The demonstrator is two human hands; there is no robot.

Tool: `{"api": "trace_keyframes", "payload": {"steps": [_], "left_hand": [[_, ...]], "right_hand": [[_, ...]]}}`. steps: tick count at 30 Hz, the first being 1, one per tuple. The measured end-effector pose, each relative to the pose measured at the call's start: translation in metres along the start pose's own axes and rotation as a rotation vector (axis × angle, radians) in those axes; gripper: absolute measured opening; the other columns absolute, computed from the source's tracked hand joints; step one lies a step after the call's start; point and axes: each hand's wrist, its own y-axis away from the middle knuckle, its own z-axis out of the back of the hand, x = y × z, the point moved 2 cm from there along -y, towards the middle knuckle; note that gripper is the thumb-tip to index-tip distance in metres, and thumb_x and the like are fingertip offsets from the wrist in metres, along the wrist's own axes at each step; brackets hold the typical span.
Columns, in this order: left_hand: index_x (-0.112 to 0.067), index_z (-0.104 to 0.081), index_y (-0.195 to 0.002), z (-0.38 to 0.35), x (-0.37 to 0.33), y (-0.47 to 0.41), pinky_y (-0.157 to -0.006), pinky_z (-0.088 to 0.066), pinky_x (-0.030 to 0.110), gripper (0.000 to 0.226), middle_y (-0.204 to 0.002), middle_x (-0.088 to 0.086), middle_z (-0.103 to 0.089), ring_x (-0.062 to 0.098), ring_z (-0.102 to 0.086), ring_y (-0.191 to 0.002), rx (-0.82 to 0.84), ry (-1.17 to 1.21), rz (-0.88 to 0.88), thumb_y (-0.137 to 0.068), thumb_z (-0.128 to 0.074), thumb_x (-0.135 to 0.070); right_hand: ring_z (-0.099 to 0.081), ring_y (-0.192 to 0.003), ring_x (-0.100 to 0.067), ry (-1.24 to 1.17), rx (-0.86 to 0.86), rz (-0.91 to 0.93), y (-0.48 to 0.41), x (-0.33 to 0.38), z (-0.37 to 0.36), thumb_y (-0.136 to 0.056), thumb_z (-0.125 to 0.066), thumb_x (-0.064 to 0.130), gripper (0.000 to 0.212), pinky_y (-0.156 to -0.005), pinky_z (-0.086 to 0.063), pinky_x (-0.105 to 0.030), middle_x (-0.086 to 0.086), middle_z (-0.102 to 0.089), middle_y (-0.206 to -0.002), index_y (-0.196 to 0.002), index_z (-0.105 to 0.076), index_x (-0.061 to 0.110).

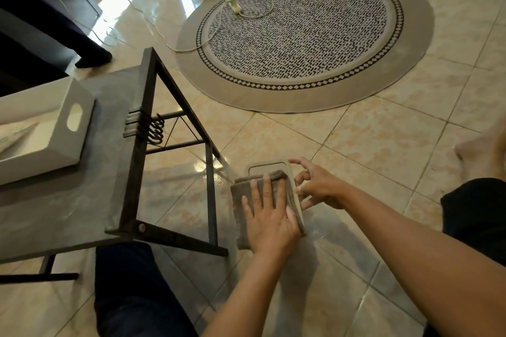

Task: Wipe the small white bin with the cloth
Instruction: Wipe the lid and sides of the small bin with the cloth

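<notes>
Glossy beige tiled floor (pixel 356 150), round patterned rug (pixel 304 35), grey-topped metal-framed table (pixel 68 200), sunlight glare

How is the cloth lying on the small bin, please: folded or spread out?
Folded. The cloth shows layered edges under the flat left hand; the right hand steadies the bin.

Left hand (pixel 269 220) presses the cloth (pixel 241 200) flat against the small white bin (pixel 267 167), right hand (pixel 317 186) steadying it.
</notes>
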Motion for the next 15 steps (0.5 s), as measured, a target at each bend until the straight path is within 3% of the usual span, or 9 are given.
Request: {"api": "trace_keyframes", "payload": {"steps": [3,9,15], "left_hand": [[-0.029,0.026,-0.150,0.001,0.001,-0.026,-0.118,0.010,0.058,0.071,-0.156,0.003,0.039,0.028,0.038,-0.141,-0.029,-0.049,-0.040,-0.093,-0.009,-0.052],[-0.021,0.028,-0.149,0.016,0.017,-0.007,-0.119,0.013,0.054,0.096,-0.153,0.007,0.043,0.029,0.041,-0.139,-0.039,0.061,0.097,-0.066,0.009,-0.064],[-0.024,0.023,-0.152,-0.009,-0.003,0.006,-0.116,0.016,0.054,0.075,-0.152,0.004,0.043,0.026,0.039,-0.141,-0.087,0.065,0.153,-0.081,0.009,-0.046]], "right_hand": [[-0.064,-0.076,-0.019,0.016,-0.004,0.000,0.002,-0.001,-0.004,-0.083,-0.048,-0.021,0.083,-0.062,-0.064,-0.041,-0.012,-0.055,-0.093,-0.148,-0.036,0.030],[-0.066,-0.076,-0.022,0.001,-0.080,0.026,0.005,-0.005,-0.008,-0.086,-0.053,-0.017,0.079,-0.056,-0.061,-0.035,-0.010,-0.053,-0.093,-0.148,-0.036,0.030],[-0.054,-0.063,-0.020,-0.123,-0.242,0.049,0.004,-0.020,-0.025,-0.085,-0.053,-0.016,0.075,-0.044,-0.050,-0.028,-0.008,-0.048,-0.083,-0.144,-0.040,0.029]]}}
